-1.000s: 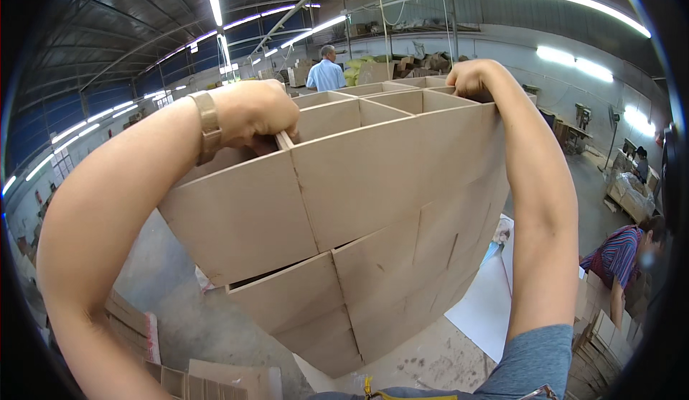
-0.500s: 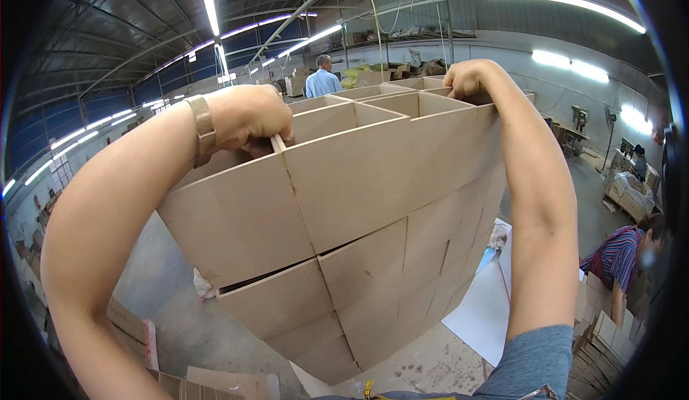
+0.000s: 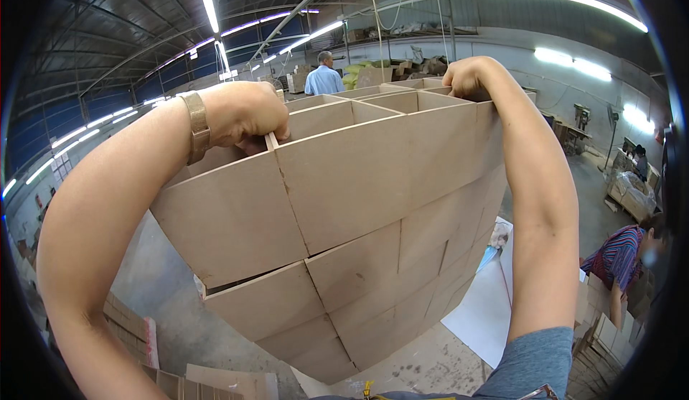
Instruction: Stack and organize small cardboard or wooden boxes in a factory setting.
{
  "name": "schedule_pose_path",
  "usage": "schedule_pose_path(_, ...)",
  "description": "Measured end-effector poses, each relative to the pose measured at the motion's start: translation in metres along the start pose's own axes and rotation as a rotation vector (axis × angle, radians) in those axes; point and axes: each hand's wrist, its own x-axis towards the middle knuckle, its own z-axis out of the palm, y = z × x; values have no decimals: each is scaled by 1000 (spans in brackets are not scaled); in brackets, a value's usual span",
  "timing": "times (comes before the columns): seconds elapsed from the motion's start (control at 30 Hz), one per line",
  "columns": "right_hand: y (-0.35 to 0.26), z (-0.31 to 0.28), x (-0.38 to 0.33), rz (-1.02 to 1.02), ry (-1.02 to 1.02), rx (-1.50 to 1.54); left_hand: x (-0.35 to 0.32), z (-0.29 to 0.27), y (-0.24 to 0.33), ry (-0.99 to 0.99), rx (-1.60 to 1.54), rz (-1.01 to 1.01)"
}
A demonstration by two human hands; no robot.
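Observation:
In front of me rises a tall stack of tan fiberboard frames, with a divided frame (image 3: 373,157) on top, its open compartments facing up. My left hand (image 3: 255,116), a tan band on its wrist, is closed over a divider at the near left of this top frame. My right hand (image 3: 466,78) is closed at the frame's right side, its fingertips hidden inside a compartment. Below lies another fiberboard frame (image 3: 269,296); a dark gap shows between the two at the left end, narrowing toward the middle.
White sheets (image 3: 482,307) lie on the floor right of the stack. At lower right a person in a striped top (image 3: 616,256) bends over piled boards (image 3: 599,342). A person in a blue shirt (image 3: 324,80) stands beyond the stack. More boards (image 3: 230,380) lie at lower left.
The top frame's near left end has shifted slightly left, my left hand moving along with it. My right hand has barely moved and keeps its hold.

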Motion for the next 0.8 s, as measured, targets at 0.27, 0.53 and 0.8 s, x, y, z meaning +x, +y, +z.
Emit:
schedule_pose_path(0.27,-4,-2,-9,-38,4,38,-2,-7,1,-2,67,2)
schedule_pose_path(0.53,-15,-3,-1,49,-64,180,-7,-4,-1,31,73,11)
schedule_pose_path(0.8,-19,-2,-3,93,-153,267,5,-8,-8,-52,466,121)
